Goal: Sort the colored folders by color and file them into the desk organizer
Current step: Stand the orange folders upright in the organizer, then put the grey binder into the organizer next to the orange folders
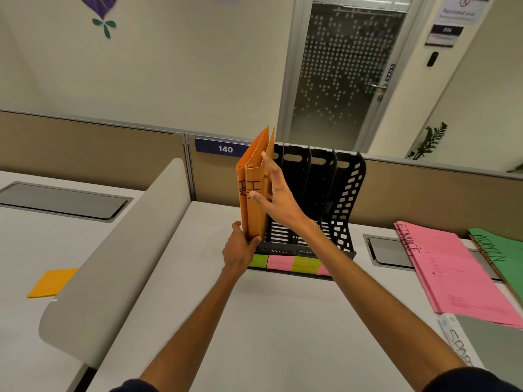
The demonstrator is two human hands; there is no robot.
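On the worktop (268, 321), pink folders (452, 273) and a green folder (498, 250) lie flat at right. The left hand (240, 250) grips the lower edge of the orange folders (254, 199). The right hand (278, 193), fingers spread, presses their side. The folders stand upright at the left end of the black desk organizer (339, 193).

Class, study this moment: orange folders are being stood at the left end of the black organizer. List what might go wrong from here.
1. The orange folders stand right at the desk organizer's left edge; they might slide down outside its wall, missing the slot.
2. Only the left hand grips their bottom corner while the right hand presses flat, so the fanned folders might splay or tip.
3. Pushing may shift the organizer away from its sticky notes.
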